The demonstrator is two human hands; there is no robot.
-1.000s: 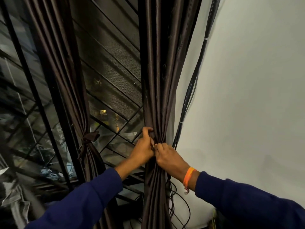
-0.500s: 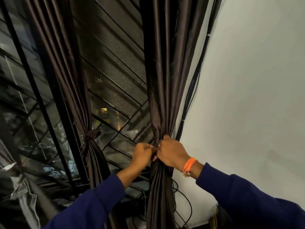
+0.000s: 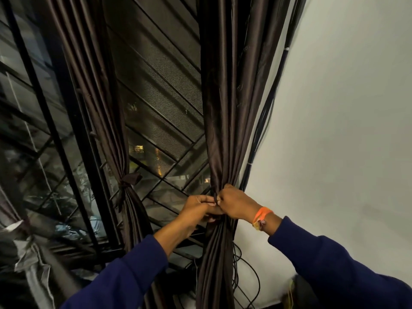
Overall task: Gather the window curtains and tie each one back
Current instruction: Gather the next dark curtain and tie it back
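Two dark blue sleeves (image 3: 124, 279) reach up from the bottom edge, and the right wrist wears an orange band (image 3: 262, 216). The left hand (image 3: 197, 209) and the right hand (image 3: 236, 202) meet knuckle to knuckle at the waist of the right curtain (image 3: 225, 108), a dark brown satin panel gathered into a narrow bundle beside the white wall (image 3: 345, 130). The right hand's fingers are curled tight round the cinched fabric, and a thin dark strip (image 3: 215, 196) — tie or fold, I cannot tell which — shows between the two hands; the left hand's fingers are bent in and pinch at the same spot, thumb lying along the top. Below the hands the curtain falls in a twisted column, with loops of black cable (image 3: 245, 275) hanging just beside it against the wall, and more cables (image 3: 267, 108) run upward along the curtain's right edge. Farther left the other curtain (image 3: 98, 97) hangs already drawn in at its waist by a knotted band (image 3: 129, 179) of the same dark cloth. Behind both stands the window (image 3: 156, 97) with black bars and mesh — a few small lights show through the glass.
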